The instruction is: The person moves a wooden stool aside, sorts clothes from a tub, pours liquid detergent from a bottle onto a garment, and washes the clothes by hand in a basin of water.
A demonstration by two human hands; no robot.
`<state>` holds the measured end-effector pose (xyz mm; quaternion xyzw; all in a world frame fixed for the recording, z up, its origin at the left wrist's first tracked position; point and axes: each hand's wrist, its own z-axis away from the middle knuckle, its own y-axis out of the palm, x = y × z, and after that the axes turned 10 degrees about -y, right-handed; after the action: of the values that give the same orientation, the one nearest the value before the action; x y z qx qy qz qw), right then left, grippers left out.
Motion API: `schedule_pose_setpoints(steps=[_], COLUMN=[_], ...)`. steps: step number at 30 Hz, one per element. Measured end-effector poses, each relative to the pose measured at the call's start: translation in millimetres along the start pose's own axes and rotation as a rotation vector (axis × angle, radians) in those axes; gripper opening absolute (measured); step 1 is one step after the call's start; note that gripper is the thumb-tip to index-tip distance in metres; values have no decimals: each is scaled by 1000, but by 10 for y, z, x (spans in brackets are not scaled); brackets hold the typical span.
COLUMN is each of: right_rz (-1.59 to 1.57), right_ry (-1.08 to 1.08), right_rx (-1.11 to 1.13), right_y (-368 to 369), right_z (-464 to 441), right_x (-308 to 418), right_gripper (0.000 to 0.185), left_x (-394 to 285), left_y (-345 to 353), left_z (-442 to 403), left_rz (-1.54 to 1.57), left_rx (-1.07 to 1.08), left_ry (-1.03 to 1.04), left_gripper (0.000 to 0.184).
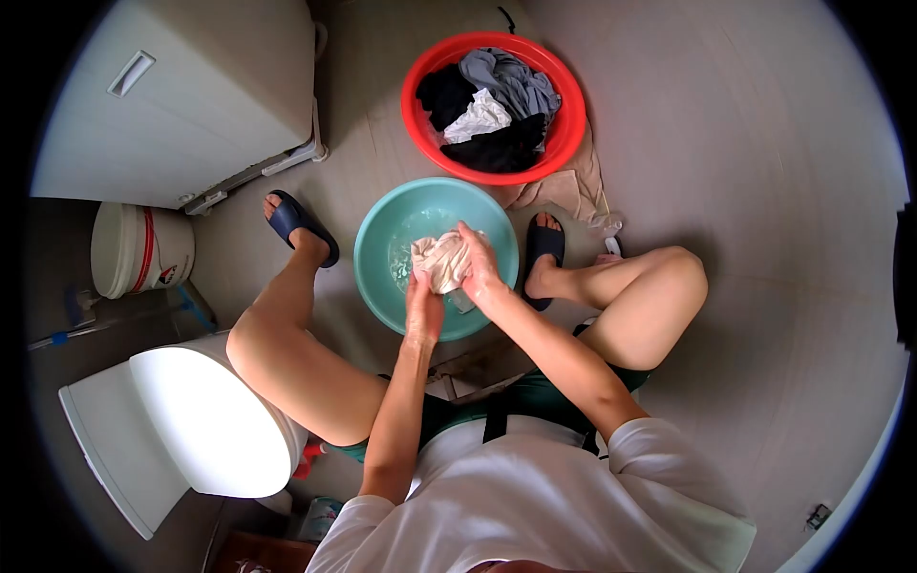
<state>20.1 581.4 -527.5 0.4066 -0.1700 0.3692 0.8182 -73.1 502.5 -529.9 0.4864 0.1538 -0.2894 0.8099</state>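
A bunched, wet-looking pale beige cloth (441, 262) is gripped between my two hands above a teal basin (371, 258). My left hand (422, 304) holds its lower left side, fingers partly hidden by the cloth. On the right side, my right hand (480, 265) is closed around it with the thumb side upward. Water (405, 250) with some suds shows in the basin below. The basin stands on the floor between my feet.
Beyond the basin is a red tub (413, 115) of dark, grey and white clothes, with a beige cloth (570, 191) on the floor beside it. A white appliance (191, 95), a white bucket (167, 250) and a toilet (210, 420) stand to the left.
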Motion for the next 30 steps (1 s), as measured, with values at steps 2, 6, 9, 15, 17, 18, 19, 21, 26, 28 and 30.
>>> schedule_pose_setpoints(steps=[2,6,9,15,17,18,19,21,26,28,30], right_rz=[-23,-190,-222,-28,131,256,378,430,647,968,1186], right_ry=[50,293,464,621,639,594,548,654,466,355,7], right_rx=[39,273,473,944,1001,1013,1021,1058,920,812,802], right_y=[155,185,61,42,184,187,249,411,402,553,405], right_z=[254,538,430,593,696,679,707,764,726,815,570], right_x=[-12,201,370,577,674,652,671,748,571,727,362], right_gripper=[37,50,59,70,60,53,47,21,18,20,23], left_x=[-33,-252,-483,-788,-890,-945,-1001,-1022,-1023,-1021,-995], left_y=[104,94,185,559,687,710,746,910,768,755,750], left_z=[4,-51,50,159,211,207,234,274,40,-46,-132], left_rz=[40,42,-124,-150,-123,-150,-177,-250,-461,-504,-523], left_rx=[-1,-36,79,371,410,430,448,285,122,-47,-215], left_ry=[31,100,87,50,-40,-79,-122,-85,-105,-97,-62], left_gripper=[62,49,51,57,44,40,37,28,24,30,31])
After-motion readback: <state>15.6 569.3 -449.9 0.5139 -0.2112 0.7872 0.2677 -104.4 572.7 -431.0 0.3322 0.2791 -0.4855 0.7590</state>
